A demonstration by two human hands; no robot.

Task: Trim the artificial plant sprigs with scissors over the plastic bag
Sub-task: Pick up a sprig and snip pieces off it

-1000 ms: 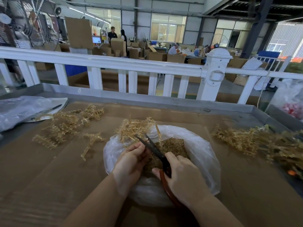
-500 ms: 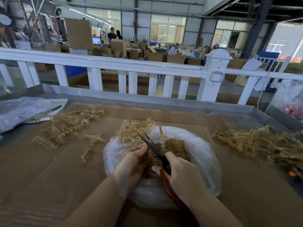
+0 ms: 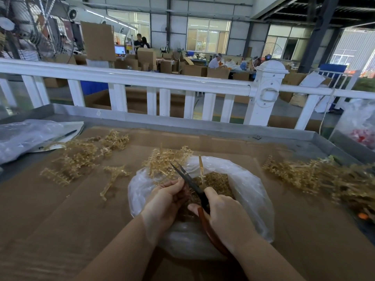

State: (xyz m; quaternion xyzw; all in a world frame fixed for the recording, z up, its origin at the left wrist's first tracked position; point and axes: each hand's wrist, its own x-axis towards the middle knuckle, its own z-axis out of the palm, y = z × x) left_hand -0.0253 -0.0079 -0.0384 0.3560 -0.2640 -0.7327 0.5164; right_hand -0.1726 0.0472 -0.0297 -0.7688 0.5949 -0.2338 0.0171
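A clear plastic bag [image 3: 249,191] lies open on the cardboard-covered table, with small tan trimmings [image 3: 217,180] heaped inside it. My left hand [image 3: 166,201] holds a tan plastic sprig [image 3: 166,159] by its stem over the bag's far left rim. My right hand [image 3: 225,216] grips scissors [image 3: 192,183] with dark blades and reddish-brown handles. The blades point up and left, almost closed, at the sprig's base. A thin tan stem [image 3: 200,167] stands upright just right of the blades.
Loose tan sprigs lie in a pile at the left [image 3: 81,157], and a larger heap lies at the right [image 3: 316,179]. A crumpled plastic sheet [image 3: 26,136] sits far left. A metal table rim [image 3: 223,129] and a white fence [image 3: 142,78] run along the back.
The scissor blades, spread apart a second ago, have closed nearly together near the sprig's base. Both hands stayed over the bag.
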